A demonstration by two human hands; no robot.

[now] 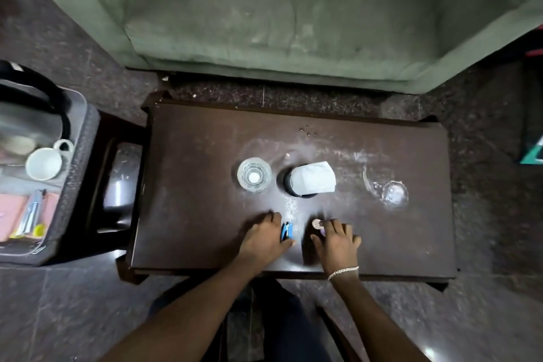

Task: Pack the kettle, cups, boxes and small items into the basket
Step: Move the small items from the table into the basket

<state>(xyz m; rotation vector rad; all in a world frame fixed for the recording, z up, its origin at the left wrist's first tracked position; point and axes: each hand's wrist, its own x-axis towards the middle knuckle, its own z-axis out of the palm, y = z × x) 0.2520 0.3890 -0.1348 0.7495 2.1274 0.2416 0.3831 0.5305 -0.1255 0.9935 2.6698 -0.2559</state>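
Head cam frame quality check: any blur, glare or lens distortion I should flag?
Head view: dim overall; wide-angle lens bows the table edges and the sofa; basket and kettle at the left edge are smeared; left hand and right hand are fairly sharp; small glare spot on the floor bottom right; the tipped glass barely separates from the tabletop.

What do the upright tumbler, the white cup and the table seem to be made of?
The upright tumbler looks like clear glass: the tabletop shows through its wall. The white cup is likely glazed ceramic: opaque, smooth, loop handle. The table is dark brown wood or laminate, semi-gloss, mirroring light near its front edge; which, I cannot tell.
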